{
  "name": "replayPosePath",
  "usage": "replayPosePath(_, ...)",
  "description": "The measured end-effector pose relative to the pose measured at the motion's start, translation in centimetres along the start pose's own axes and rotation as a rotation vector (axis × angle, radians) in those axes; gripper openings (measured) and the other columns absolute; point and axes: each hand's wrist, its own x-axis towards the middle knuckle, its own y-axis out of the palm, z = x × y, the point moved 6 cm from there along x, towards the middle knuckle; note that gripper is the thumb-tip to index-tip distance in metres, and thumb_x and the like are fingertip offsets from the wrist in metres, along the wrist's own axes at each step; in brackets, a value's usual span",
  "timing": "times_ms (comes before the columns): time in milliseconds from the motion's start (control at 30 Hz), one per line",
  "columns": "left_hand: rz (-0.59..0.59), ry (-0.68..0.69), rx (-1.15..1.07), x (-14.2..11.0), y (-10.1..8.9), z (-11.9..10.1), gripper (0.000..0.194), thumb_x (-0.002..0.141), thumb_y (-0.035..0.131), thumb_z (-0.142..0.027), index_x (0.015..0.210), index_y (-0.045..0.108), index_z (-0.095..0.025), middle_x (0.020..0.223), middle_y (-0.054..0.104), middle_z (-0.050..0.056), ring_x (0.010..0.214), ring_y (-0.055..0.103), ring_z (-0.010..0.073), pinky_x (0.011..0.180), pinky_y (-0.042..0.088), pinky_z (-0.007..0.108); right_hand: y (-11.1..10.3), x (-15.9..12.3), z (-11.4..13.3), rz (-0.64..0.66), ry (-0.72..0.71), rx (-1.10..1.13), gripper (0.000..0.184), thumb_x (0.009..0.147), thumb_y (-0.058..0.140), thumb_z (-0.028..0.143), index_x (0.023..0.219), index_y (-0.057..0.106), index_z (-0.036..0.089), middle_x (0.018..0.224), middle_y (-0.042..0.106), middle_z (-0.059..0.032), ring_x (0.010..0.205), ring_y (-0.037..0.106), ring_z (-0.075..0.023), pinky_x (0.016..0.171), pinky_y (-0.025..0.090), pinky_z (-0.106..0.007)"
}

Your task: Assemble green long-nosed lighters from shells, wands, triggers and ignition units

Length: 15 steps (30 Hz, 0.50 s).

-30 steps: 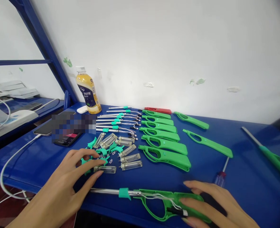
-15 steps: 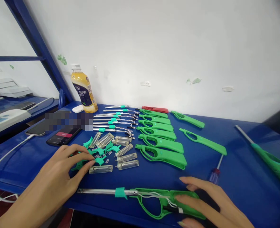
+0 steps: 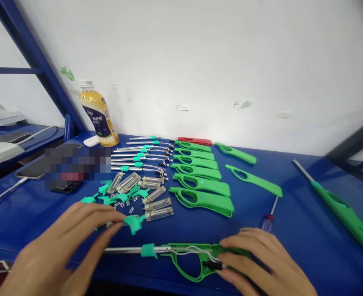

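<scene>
My left hand (image 3: 76,242) pinches a small teal trigger (image 3: 134,224) between thumb and index finger, raised just above the near lighter parts. Below it, a metal lighter tube (image 3: 122,250) with a teal collar (image 3: 148,250) lies with its end in a green lighter casing half (image 3: 181,273). White wires (image 3: 194,250) run from the tube to a black igniter (image 3: 210,265) inside the casing. My right hand (image 3: 258,259) grips the casing's handle end, its fingertips beside the igniter. That hand covers most of the handle.
Loose teal triggers (image 3: 107,200) and clear fuel tanks (image 3: 159,213) lie left of centre. Behind are wired tubes (image 3: 126,155) and a column of green casing halves (image 3: 203,201). A screwdriver (image 3: 267,222), a whole lighter (image 3: 344,213), a bottle (image 3: 99,119) and phones (image 3: 35,168) surround them.
My left hand has lifted a teal trigger from the pile and brought it nearer the casing. My right fingers have closed in on the casing near the igniter. The view has shifted slightly.
</scene>
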Motion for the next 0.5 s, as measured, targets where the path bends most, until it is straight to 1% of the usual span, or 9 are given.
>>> replayPosePath(67, -0.008, 0.164, -0.031, 0.0, 0.8, -2.5, 0.014, 0.114, 0.058, -0.029, 0.121, 0.07, -0.029, 0.113, 0.078, -0.004, 0.106, 0.076, 0.0165, 0.103, 0.057, 0.025, 0.1, 0.2, 0.2, -0.002, 0.019, 0.043, 0.013, 0.113, 0.069, 0.035, 0.111, 0.079, 0.027, 0.099, 0.085, 0.0016, 0.09, 0.083, -0.0139, 0.094, 0.064, -0.024)
replayPosePath(100, 0.005, 0.239, -0.035, 0.1, 1.3, -3.6, 0.016, 0.115, 0.056, -0.025, 0.123, 0.069, -0.028, 0.115, 0.078, -0.004, 0.107, 0.076, 0.0148, 0.107, 0.055, 0.023, 0.1, 0.3, 0.2, -0.009, 0.038, 0.068, 0.012, 0.112, 0.069, 0.034, 0.111, 0.078, 0.027, 0.097, 0.084, 0.0016, 0.088, 0.083, -0.0136, 0.091, 0.064, -0.023)
replayPosePath(167, 0.016, 0.329, -0.079, 0.3, 2.2, -5.3, 0.019, 0.114, 0.054, -0.018, 0.124, 0.067, -0.027, 0.112, 0.077, -0.004, 0.104, 0.075, 0.0123, 0.111, 0.052, 0.02, 0.4, 0.2, 0.1, -0.022, 0.09, 0.114, 0.009, 0.111, 0.071, 0.033, 0.113, 0.077, 0.026, 0.097, 0.084, 0.0014, 0.087, 0.082, -0.0136, 0.086, 0.065, -0.022)
replayPosePath(233, 0.04, 0.339, -0.151, 0.7, 3.0, -6.3, 0.019, 0.116, 0.052, -0.016, 0.122, 0.067, -0.027, 0.108, 0.077, -0.004, 0.101, 0.074, 0.0106, 0.11, 0.05, 0.018, 0.6, 0.0, 0.1, -0.027, 0.131, 0.153, 0.008, 0.11, 0.072, 0.031, 0.115, 0.076, 0.025, 0.098, 0.083, 0.0012, 0.088, 0.081, -0.0137, 0.084, 0.065, -0.02)
replayPosePath(333, 0.087, 0.318, -0.232, 1.1, 4.0, -7.3, 0.023, 0.12, 0.047, -0.019, 0.116, 0.068, -0.027, 0.103, 0.076, -0.005, 0.099, 0.073, 0.0085, 0.111, 0.045, 0.016, 0.9, -0.2, 0.1, -0.02, 0.164, 0.196, 0.008, 0.111, 0.07, 0.027, 0.116, 0.075, 0.025, 0.098, 0.083, 0.0012, 0.089, 0.081, -0.0137, 0.084, 0.065, -0.019)
replayPosePath(400, 0.102, 0.324, -0.258, 1.1, 4.4, -7.6, 0.026, 0.122, 0.043, -0.02, 0.116, 0.068, -0.026, 0.1, 0.075, -0.006, 0.099, 0.071, 0.0073, 0.113, 0.042, 0.015, 0.9, -0.3, 0.1, -0.011, 0.169, 0.211, 0.008, 0.112, 0.068, 0.026, 0.118, 0.074, 0.026, 0.098, 0.083, 0.0014, 0.089, 0.08, -0.0139, 0.083, 0.065, -0.019)
replayPosePath(500, 0.104, 0.327, -0.27, 0.7, 4.7, -7.7, 0.028, 0.123, 0.041, -0.021, 0.118, 0.068, -0.026, 0.104, 0.075, -0.005, 0.102, 0.071, 0.0071, 0.116, 0.039, 0.015, 0.8, -0.4, 0.2, -0.004, 0.177, 0.217, 0.009, 0.112, 0.068, 0.026, 0.12, 0.072, 0.026, 0.098, 0.082, 0.002, 0.09, 0.08, -0.0138, 0.083, 0.065, -0.019)
